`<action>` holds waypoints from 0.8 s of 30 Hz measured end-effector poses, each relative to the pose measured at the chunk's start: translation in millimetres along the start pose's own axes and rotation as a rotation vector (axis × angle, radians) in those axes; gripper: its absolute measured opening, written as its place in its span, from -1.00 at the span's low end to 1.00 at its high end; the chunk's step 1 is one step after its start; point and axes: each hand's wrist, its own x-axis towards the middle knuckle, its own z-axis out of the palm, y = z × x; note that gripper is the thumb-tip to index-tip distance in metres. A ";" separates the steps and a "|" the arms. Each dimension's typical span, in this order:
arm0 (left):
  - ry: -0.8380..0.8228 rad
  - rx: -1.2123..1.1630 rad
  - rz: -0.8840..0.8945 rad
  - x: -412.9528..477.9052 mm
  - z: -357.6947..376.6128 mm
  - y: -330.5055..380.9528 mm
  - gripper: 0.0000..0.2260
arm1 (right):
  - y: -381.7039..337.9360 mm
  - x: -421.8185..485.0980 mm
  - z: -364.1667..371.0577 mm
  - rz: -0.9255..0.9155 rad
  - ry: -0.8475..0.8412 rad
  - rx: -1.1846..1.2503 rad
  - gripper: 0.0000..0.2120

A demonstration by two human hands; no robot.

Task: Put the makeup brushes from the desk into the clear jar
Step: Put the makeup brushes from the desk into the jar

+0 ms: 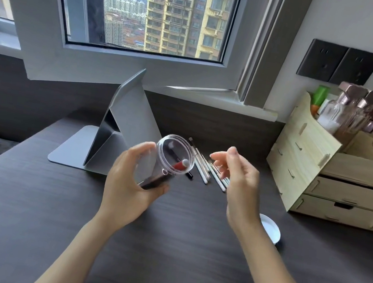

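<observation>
Head view showed the left hand (132, 179) wrapped around the tilted clear jar (166, 162), mouth turned toward the makeup brushes (207, 170) lying just beyond it for loading, the right hand (236, 175) over them, fingers spread, apparently empty.

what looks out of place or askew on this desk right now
Nothing is spilled or damaged. The jar is tilted in the left hand, off the desk, with one brush inside. Its white lid lies apart by the right wrist, and brushes lie loose.
</observation>
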 end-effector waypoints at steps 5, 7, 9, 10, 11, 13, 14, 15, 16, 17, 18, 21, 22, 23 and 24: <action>0.049 -0.134 -0.070 2.7 -2.5 0.0 -0.36 | 54.2 33.9 29.2 0.025 -0.146 -0.667 -0.75; 0.060 -0.138 -0.078 3.2 -1.9 0.9 -0.36 | 67.2 42.1 45.8 -0.043 -0.243 -0.886 -0.74; 0.065 -0.127 -0.075 3.1 -0.6 0.7 -0.35 | 72.6 47.3 59.7 -0.082 -0.293 -1.015 -0.73; 0.068 -0.123 -0.074 2.7 -0.2 0.3 -0.34 | 72.4 48.8 65.2 -0.066 -0.313 -1.043 -0.71; 0.070 -0.122 -0.075 2.5 0.1 -0.1 -0.34 | 72.0 49.9 69.9 -0.059 -0.326 -1.071 -0.69; 0.067 -0.119 -0.074 2.3 0.4 -0.5 -0.33 | 74.9 51.3 75.9 -0.023 -0.309 -1.120 -0.67; 0.070 -0.113 -0.071 2.3 -0.1 -0.5 -0.33 | 76.4 50.4 78.1 -0.011 -0.303 -1.163 -0.66; 0.078 -0.107 -0.070 2.8 -0.9 -0.8 -0.32 | 78.1 49.2 79.8 0.008 -0.300 -1.195 -0.67; 0.086 -0.103 -0.074 3.4 -1.9 -1.4 -0.31 | 78.6 47.7 78.5 0.026 -0.273 -1.205 -0.68; 0.096 -0.102 -0.081 4.1 -3.0 -2.2 -0.30 | 79.0 46.4 75.1 0.040 -0.239 -1.187 -0.71; 0.104 -0.104 -0.089 4.5 -3.9 -2.5 -0.30 | 77.7 45.4 70.5 0.069 -0.207 -1.130 -0.74; 0.090 -0.094 -0.096 3.9 -4.2 -3.2 -0.31 | 58.5 40.4 46.2 0.165 -0.046 -0.560 -0.82; 0.075 -0.086 -0.092 3.0 -3.4 -3.4 -0.31 | 45.1 35.2 36.4 0.218 -0.016 -0.286 -0.87; 0.056 -0.078 -0.085 1.8 -2.4 -3.4 -0.32 | 30.3 28.8 25.5 0.254 0.004 -0.039 -0.92; 0.036 -0.064 -0.072 0.4 -1.2 -2.9 -0.34 | 15.2 21.5 14.1 0.255 0.010 0.143 -0.95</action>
